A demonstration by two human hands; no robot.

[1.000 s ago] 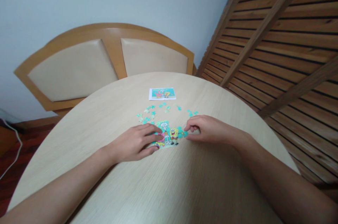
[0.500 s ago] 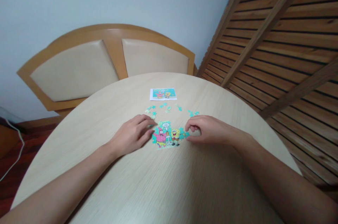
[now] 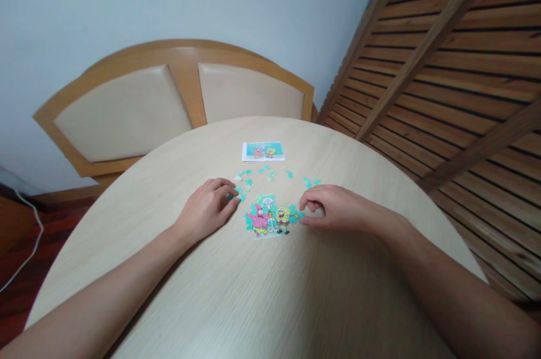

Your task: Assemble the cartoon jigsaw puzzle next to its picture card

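A partly joined jigsaw puzzle (image 3: 264, 218) lies on the table, showing a pink starfish, a pale squid figure and a yellow sponge figure on turquoise. To its left rests my left hand (image 3: 209, 204), fingers curved and apart from the thumb, holding nothing I can see. Its fingertips are beside a loose turquoise piece (image 3: 240, 197). At the puzzle's right edge is my right hand (image 3: 327, 207); its fingers are curled, with a gap to the thumb. The thumb tip is close to the edge pieces; whether it touches them is unclear.
Several loose puzzle pieces (image 3: 271, 176) form an arc beyond the puzzle, some (image 3: 311, 182) just past my right hand. Farther back lies a picture card (image 3: 264, 151) of the same scene. The round wooden table (image 3: 253, 302) faces a padded chair back (image 3: 181, 49); slatted wood (image 3: 456, 66) stands at right.
My left hand has drawn back leftward from the puzzle's left edge, uncovering loose pieces there. The right hand stays at the right edge. The whole view has shifted slightly.
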